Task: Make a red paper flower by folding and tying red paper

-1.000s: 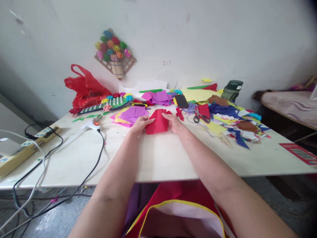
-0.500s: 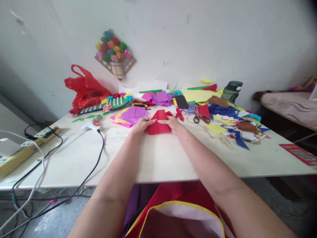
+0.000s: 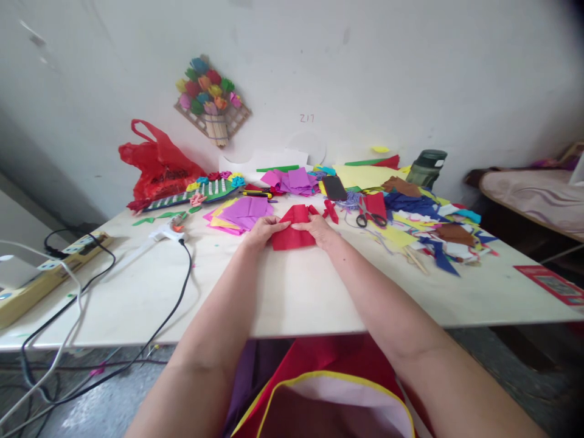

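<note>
Handling of a red sheet at the bench. The left hand and right hand are both clamped on the red sheet, thumbs laid inward across its face from opposite sides, the thumb tips near each other. The sheet is held over the middle of the bench; whether its underside touches the surface cannot be told. Good handling here would seem to call for level thumbs, equal light pressure from both sides and small finger movements, since a thin sheet of this kind would probably crumple or tear under an uneven pull. The lower edge is best kept straight and in sight as a guide for alignment.

Materials: the sheet is matt and soft-looking, narrower above than below, with faint creases near the top; the number of layers cannot be made out. Small red pieces of similar colour lie just beyond the right hand. Purple sheets, flat and overlapping, lie near the left hand. Scissors with dark looped handles rest to the right, beside irregular paper-like scraps. To the left, a white glue gun trails a black cord. A limp, wrinkled red plastic bag stands behind.
</note>
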